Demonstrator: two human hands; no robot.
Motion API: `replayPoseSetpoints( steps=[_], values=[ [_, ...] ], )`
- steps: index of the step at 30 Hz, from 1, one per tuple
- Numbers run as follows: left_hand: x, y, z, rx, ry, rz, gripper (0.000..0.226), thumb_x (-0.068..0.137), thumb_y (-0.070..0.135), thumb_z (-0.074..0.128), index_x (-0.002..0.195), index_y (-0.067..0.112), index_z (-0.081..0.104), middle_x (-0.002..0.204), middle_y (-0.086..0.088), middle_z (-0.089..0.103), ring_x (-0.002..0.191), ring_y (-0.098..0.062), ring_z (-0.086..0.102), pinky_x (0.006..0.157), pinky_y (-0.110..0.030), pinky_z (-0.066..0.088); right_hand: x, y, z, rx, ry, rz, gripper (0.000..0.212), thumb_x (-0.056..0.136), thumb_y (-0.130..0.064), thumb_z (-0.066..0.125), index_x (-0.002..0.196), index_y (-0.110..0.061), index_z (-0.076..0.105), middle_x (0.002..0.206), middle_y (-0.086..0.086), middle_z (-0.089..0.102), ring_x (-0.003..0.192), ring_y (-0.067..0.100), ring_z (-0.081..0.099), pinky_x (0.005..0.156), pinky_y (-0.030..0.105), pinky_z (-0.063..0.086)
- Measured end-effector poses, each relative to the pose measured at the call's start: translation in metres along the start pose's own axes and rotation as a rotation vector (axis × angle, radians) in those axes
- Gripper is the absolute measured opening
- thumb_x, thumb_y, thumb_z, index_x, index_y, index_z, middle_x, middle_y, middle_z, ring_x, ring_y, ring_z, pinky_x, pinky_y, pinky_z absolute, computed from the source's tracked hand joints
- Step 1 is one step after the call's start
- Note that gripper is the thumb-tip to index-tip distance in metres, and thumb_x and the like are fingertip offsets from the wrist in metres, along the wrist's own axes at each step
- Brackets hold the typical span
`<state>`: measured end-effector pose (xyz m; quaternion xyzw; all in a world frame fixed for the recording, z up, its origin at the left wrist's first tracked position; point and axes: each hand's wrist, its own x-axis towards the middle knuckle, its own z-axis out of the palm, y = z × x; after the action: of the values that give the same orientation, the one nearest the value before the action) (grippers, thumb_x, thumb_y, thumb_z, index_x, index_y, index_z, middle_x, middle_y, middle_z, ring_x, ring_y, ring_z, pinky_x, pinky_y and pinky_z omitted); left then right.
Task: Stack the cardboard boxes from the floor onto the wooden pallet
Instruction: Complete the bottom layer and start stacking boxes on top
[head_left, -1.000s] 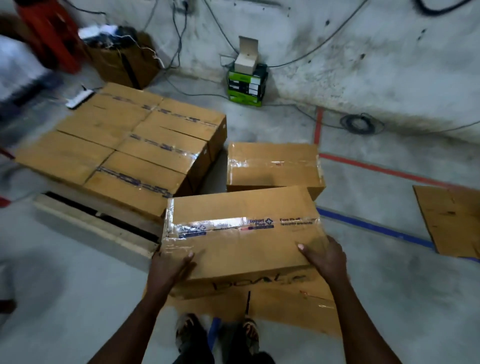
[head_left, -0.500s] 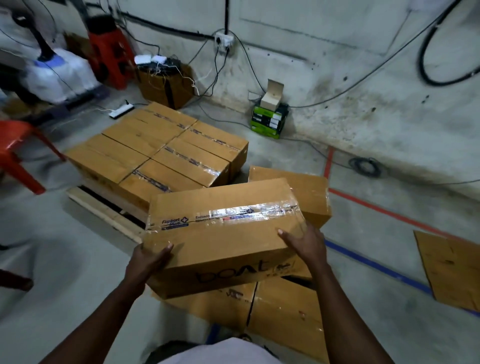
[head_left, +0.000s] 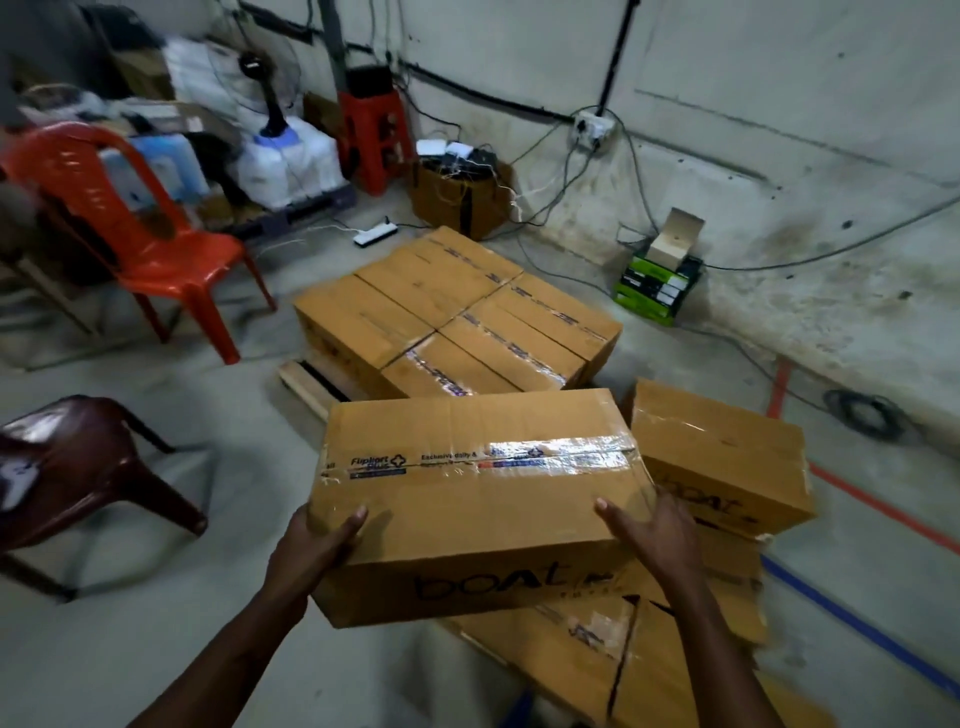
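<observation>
I hold a taped cardboard box marked "boat" in the air in front of me. My left hand grips its near left corner, thumb on top. My right hand grips its near right edge, thumb on top. Beyond it, the wooden pallet carries one layer of several cardboard boxes. Another cardboard box stands on the floor at the right. More boxes lie on the floor below the lifted one.
An orange plastic chair and a dark brown stool stand at the left. A brown box with cables, a power strip and a green stack sit along the back wall. Red and blue floor lines run at the right.
The box has risen off the floor stack and moved toward the pallet. The view has lifted, so the chairs and more of the wall show.
</observation>
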<state>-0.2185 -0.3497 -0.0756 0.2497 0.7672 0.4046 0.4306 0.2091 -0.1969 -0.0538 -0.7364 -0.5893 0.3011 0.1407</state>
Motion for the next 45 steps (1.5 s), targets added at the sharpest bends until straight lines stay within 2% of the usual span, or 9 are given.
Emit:
replayPoseSetpoints(
  steps=[4,9,12,16,23,33,38,42,45],
  values=[
    [0.024,-0.019,-0.071,-0.024,0.054,0.003,0.094,0.064,0.082,0.082,0.143,0.036,0.057,0.129,0.010,0.071,0.111,-0.020,0.070,0.098,-0.052,0.058,-0.014,-0.056,0.050,0.002,-0.028,-0.047,0.112,0.071,-0.089,0.071,0.153,-0.018,0.046,0.151,0.019,0.051,0.138,0.041,0.049,0.106,0.055,0.050],
    [0.054,-0.022,-0.138,-0.043,0.127,-0.015,0.103,0.066,0.081,0.081,0.151,0.031,0.050,0.139,0.001,0.064,0.115,-0.026,0.062,0.097,-0.048,0.054,-0.015,-0.117,0.099,0.028,-0.086,-0.066,0.131,0.059,-0.102,0.060,0.157,-0.017,0.041,0.159,0.020,0.043,0.143,0.043,0.045,0.107,0.058,0.050],
    [0.079,-0.029,-0.169,-0.077,0.153,-0.022,0.116,0.054,0.089,0.079,0.150,0.033,0.049,0.141,0.004,0.063,0.123,-0.028,0.062,0.104,-0.055,0.053,-0.002,-0.159,0.126,-0.015,-0.084,-0.120,0.142,0.052,-0.110,0.049,0.155,-0.013,0.044,0.154,0.018,0.050,0.137,0.040,0.050,0.104,0.054,0.052],
    [0.113,-0.026,-0.198,-0.099,0.190,-0.037,0.119,0.050,0.091,0.078,0.150,0.033,0.048,0.143,0.000,0.062,0.126,-0.032,0.061,0.105,-0.058,0.052,0.029,-0.201,0.163,-0.018,-0.117,-0.153,0.137,0.057,-0.108,0.050,0.157,-0.015,0.042,0.156,0.017,0.049,0.137,0.040,0.051,0.104,0.058,0.053],
    [0.207,-0.016,-0.229,-0.094,0.215,-0.094,0.122,0.050,0.088,0.082,0.152,0.031,0.045,0.144,-0.001,0.060,0.130,-0.032,0.058,0.108,-0.058,0.048,0.111,-0.286,0.230,-0.076,-0.183,-0.143,0.146,0.051,-0.109,0.051,0.162,-0.016,0.033,0.161,0.017,0.044,0.144,0.039,0.044,0.110,0.058,0.048],
    [0.392,0.041,-0.261,-0.013,0.248,-0.083,0.116,0.055,0.091,0.077,0.149,0.029,0.045,0.139,0.000,0.063,0.122,-0.030,0.063,0.099,-0.055,0.055,0.250,-0.437,0.277,-0.108,-0.235,-0.140,0.125,0.072,-0.086,0.072,0.164,-0.014,0.028,0.166,0.018,0.033,0.151,0.040,0.032,0.118,0.058,0.039],
    [0.468,0.085,-0.273,0.016,0.276,-0.037,0.118,0.055,0.091,0.077,0.151,0.030,0.042,0.146,0.002,0.060,0.129,-0.030,0.060,0.105,-0.057,0.052,0.316,-0.495,0.295,-0.106,-0.215,-0.160,0.130,0.065,-0.096,0.066,0.160,-0.014,0.033,0.159,0.018,0.042,0.144,0.038,0.040,0.113,0.056,0.045],
    [0.523,0.114,-0.273,0.007,0.273,-0.076,0.116,0.062,0.076,0.083,0.155,0.023,0.038,0.152,-0.007,0.053,0.134,-0.036,0.054,0.105,-0.054,0.050,0.372,-0.534,0.312,-0.164,-0.173,-0.196,0.137,0.058,-0.105,0.056,0.157,-0.012,0.040,0.153,0.020,0.050,0.139,0.041,0.047,0.110,0.058,0.047],
    [0.566,0.130,-0.272,-0.028,0.236,-0.090,0.132,0.048,0.090,0.077,0.155,0.024,0.036,0.151,-0.007,0.053,0.133,-0.036,0.054,0.103,-0.053,0.052,0.414,-0.560,0.325,-0.195,-0.180,-0.204,0.135,0.058,-0.105,0.056,0.156,-0.014,0.040,0.152,0.018,0.051,0.138,0.039,0.049,0.107,0.059,0.049]
  ],
)
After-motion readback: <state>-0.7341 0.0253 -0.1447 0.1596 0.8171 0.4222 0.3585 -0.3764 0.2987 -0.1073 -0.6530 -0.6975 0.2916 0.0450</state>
